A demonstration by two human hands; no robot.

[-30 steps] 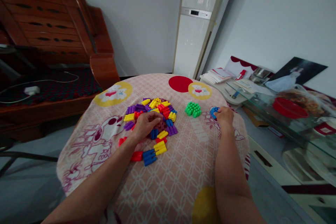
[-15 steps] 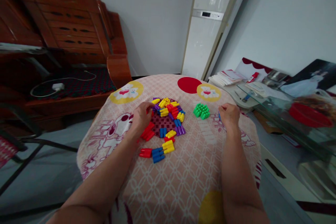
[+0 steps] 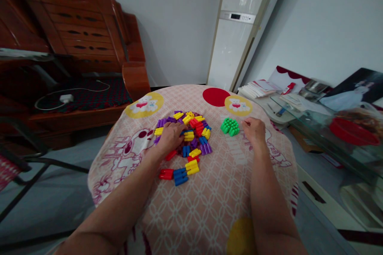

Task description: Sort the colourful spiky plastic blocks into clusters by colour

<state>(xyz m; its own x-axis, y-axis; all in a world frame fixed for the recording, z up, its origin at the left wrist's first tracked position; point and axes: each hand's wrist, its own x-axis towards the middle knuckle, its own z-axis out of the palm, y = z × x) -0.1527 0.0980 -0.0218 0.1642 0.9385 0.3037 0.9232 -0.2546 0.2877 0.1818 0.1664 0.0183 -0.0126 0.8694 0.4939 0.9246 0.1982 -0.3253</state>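
Observation:
My left hand (image 3: 171, 137) lies over a loose pile of plastic toy blocks, its fingers reaching forward among them and touching the pieces. Yellow blocks (image 3: 188, 136), red blocks (image 3: 197, 126) and purple blocks (image 3: 206, 149) surround its fingertips, and part of the pile is hidden under the palm. Further right, a cluster of green knobbed blocks (image 3: 229, 126) stands by itself. Just to the right of that cluster is my right hand (image 3: 255, 130), its fingers closed in a pinch; what they hold, if anything, is hidden.
A patterned cloth covers the round table (image 3: 209, 199). Nearer me lie a red block (image 3: 166, 174), a blue block (image 3: 180, 176) and a yellow block (image 3: 192, 167). On the right, a glass-topped stand (image 3: 317, 127) holds papers and a red basin (image 3: 353, 130). A wooden bench (image 3: 83, 44) stands behind left.
My left hand has moved right, further over the pile, uncovering purple and yellow blocks at its left side. My right hand has shifted a little left, closer to the green blocks.

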